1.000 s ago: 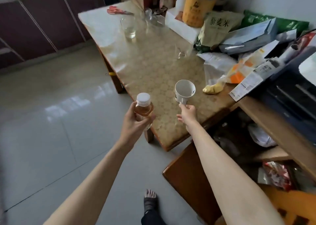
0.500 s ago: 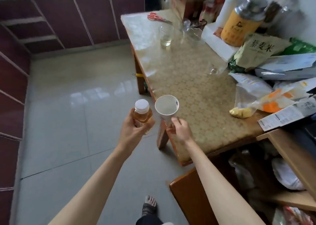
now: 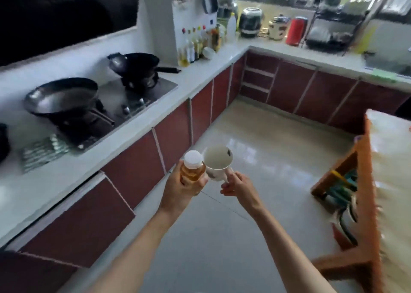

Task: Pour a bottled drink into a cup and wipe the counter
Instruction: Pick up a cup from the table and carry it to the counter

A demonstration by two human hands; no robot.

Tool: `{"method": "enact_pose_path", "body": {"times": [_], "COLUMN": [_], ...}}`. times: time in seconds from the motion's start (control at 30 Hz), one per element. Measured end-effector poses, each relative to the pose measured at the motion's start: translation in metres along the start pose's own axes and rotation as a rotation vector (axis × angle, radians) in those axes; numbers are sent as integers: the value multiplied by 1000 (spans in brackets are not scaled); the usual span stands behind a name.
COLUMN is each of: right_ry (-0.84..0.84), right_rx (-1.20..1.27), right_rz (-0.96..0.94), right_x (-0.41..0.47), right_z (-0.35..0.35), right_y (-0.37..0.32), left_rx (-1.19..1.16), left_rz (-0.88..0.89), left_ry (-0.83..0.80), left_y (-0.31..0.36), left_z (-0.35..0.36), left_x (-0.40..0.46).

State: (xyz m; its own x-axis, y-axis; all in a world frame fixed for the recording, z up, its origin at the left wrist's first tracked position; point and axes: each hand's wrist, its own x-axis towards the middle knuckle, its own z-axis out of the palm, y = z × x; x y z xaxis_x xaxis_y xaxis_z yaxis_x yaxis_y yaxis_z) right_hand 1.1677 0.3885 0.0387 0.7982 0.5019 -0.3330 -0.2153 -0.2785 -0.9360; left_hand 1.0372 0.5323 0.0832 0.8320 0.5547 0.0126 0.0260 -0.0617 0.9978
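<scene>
Left hand [image 3: 178,187]: wrapped around capped amber drink bottle [image 3: 192,167], upright. Right hand [image 3: 239,187]: apparently pinching handle of white cup [image 3: 216,163]. Both held over floor, beside white counter [image 3: 73,170].

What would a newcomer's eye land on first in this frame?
Dead centre, over the floor, the left hand grips a capped bottle of amber drink, right beside a white cup that the right hand holds by its handle. To the left, two dark woks sit on the stove set into the pale counter. Far back, under the windows, a red kettle stands out among blurred appliances.
</scene>
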Motion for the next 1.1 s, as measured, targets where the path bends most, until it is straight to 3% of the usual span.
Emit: {"method": "enact_pose_path", "body": {"times": [0.23,0.43,0.63,0.8,1.1], "right_ry": [-446,-720,-854,-952,-926], "right_rx": [-41,-151,-223,-271,-272], "right_rz": [-96,-151,-79,-15,13], "right_x": [-32,-62,-66,-33,53], "right_z": [245,411,519,575,628], "right_y": [-60,-81,-76,-72,-76], "left_rx": [-52,-21,25,-13,-86], "left_rz": [35,46,-14,-101,-281], "left_ry": [389,701,905,1007,1056], "left_y": [-2,0,-28,-49,-91], "left_z": [-250,-389,-453,-482,-528], "left_x": [-91,-175,-206,-181,-109]}}
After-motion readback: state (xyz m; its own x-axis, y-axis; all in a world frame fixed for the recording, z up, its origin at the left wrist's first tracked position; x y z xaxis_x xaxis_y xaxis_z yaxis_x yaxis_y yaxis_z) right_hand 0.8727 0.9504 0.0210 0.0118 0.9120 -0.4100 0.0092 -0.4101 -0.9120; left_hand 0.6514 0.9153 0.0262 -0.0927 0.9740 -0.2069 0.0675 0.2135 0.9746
